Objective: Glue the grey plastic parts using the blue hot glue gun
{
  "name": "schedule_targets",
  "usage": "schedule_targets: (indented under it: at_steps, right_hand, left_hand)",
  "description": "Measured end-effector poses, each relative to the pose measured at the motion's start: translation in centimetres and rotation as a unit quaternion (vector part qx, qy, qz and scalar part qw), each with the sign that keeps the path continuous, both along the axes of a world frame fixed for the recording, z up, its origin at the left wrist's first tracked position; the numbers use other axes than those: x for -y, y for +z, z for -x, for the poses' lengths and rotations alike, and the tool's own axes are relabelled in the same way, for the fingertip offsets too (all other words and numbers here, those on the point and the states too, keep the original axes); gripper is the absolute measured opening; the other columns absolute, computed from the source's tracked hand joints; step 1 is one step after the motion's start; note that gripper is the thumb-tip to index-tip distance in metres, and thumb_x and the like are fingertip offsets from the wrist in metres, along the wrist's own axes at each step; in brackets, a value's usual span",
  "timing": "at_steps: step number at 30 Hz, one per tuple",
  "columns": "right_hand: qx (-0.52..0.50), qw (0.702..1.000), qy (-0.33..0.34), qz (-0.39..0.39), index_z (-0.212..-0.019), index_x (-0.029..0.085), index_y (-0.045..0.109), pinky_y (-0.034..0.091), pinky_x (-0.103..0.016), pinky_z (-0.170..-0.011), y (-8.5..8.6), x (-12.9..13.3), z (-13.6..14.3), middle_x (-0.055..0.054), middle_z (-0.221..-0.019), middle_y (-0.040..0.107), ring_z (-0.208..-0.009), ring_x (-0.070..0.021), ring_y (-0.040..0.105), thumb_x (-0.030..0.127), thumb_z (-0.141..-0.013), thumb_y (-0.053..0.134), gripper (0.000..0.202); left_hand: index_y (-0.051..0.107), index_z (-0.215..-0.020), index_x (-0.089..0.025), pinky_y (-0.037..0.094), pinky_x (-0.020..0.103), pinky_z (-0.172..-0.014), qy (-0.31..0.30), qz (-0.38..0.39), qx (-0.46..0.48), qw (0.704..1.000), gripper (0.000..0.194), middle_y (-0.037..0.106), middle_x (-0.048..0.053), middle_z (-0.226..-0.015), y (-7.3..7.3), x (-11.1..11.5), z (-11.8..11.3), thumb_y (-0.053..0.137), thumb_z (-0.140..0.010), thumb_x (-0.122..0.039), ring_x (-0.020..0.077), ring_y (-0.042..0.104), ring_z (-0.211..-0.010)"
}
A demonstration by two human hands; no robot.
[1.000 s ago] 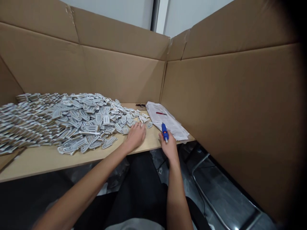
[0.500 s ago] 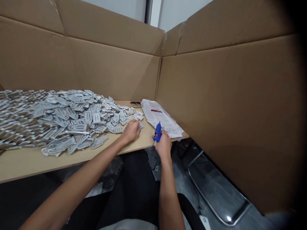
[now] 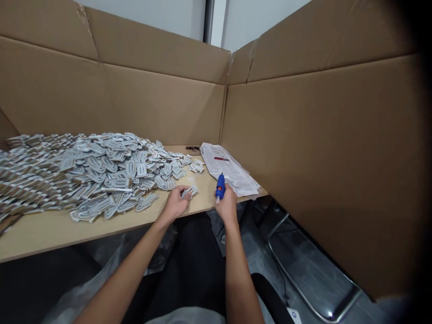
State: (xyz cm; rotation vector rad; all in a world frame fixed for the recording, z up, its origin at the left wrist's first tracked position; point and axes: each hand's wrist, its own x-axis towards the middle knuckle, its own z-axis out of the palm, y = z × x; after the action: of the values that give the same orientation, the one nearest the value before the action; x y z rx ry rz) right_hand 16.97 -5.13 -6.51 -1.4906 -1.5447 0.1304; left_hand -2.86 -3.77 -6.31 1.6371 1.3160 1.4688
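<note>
While the left hand pinches one small gray slotted piece over the tabletop, the right hand, at its three o'clock, grips a blue glue gun aimed toward twelve. A large heap of similar pieces lies at the left hand's ten o'clock; printed papers bearing a slim red object lie at the right hand's one o'clock, and cardboard walls rise beyond at twelve and three.

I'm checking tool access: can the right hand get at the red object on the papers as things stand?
Probably not to grasp it: the right hand is taken up by the blue glue gun, though the red object lies uncovered on the papers.
</note>
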Motion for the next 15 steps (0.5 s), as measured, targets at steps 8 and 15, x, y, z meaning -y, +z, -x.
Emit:
schedule_targets:
  at_steps: [8, 15]
  right_hand:
    - [-0.27, 0.947, 0.171, -0.038, -0.097, 0.019, 0.064, 0.052, -0.032, -0.079, 0.7, 0.2, 0.8, -0.004, -0.092, 0.067, -0.08, -0.0183, 0.064, 0.044, -0.084, 0.069, 0.028]
    - [-0.386, 0.893, 0.231, 0.018, -0.099, 0.018, 0.073, 0.052, -0.029, -0.069, 1.7, 1.2, 3.6, -0.005, -0.092, 0.071, -0.075, -0.0169, 0.063, 0.045, -0.076, 0.077, 0.035]
  left_hand:
    - [0.053, -0.095, -0.019, 0.037, 0.022, -0.05, -0.096, 0.076, 0.141, 0.983, 0.034, 0.072, 0.006, -0.083, 0.2, 0.8, 0.1, 0.07, -0.079, -0.044, 0.0142, 0.064, -0.061]
    - [0.055, -0.111, -0.017, 0.049, 0.027, -0.068, -0.135, 0.095, 0.213, 0.963, 0.059, 0.076, 0.008, -0.097, 0.9, 1.5, 0.4, 0.084, -0.061, -0.024, 0.0179, 0.071, -0.077]
